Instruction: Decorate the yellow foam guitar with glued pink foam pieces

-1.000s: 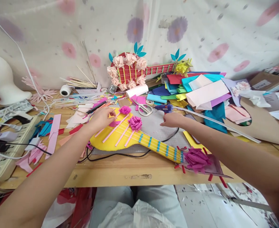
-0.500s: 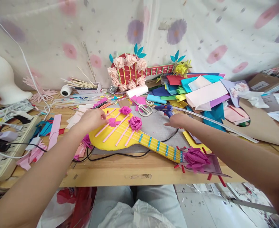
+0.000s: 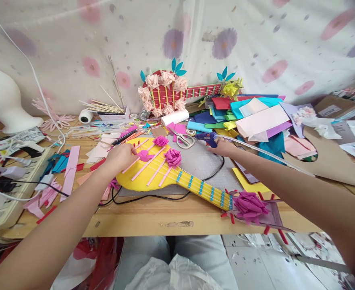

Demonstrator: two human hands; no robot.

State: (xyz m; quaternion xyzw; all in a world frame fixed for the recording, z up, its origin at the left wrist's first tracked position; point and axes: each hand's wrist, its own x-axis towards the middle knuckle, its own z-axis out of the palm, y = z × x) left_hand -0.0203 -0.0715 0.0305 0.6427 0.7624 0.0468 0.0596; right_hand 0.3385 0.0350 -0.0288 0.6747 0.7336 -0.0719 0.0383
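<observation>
Where the wooden surface [image 3: 153, 219] carries it, yellow foam guitar cutout [image 3: 153, 177]: light, flexible, easily creased; grip body edge. Left hand [image 3: 121, 155] pinches a pink paper piece [image 3: 144, 155] on it; right hand [image 3: 224, 147] closes on blue glue gun [image 3: 206, 138] beyond.

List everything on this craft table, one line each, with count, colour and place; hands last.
yellow guitar: 1, yellow with pink strips and magenta flowers, table centre
red guitar: 1, red with pale pink flowers, against the back cloth
glue gun: 1, blue, behind the yellow guitar
scissors: 1, white handles, left of the glue gun
paper stack: many sheets, mixed colours, back right
tape roll: 1, white, back left
power strip: 1, cream, left edge
left hand: 1, resting on the yellow guitar's body
right hand: 1, at the glue gun; grip unclear
</observation>
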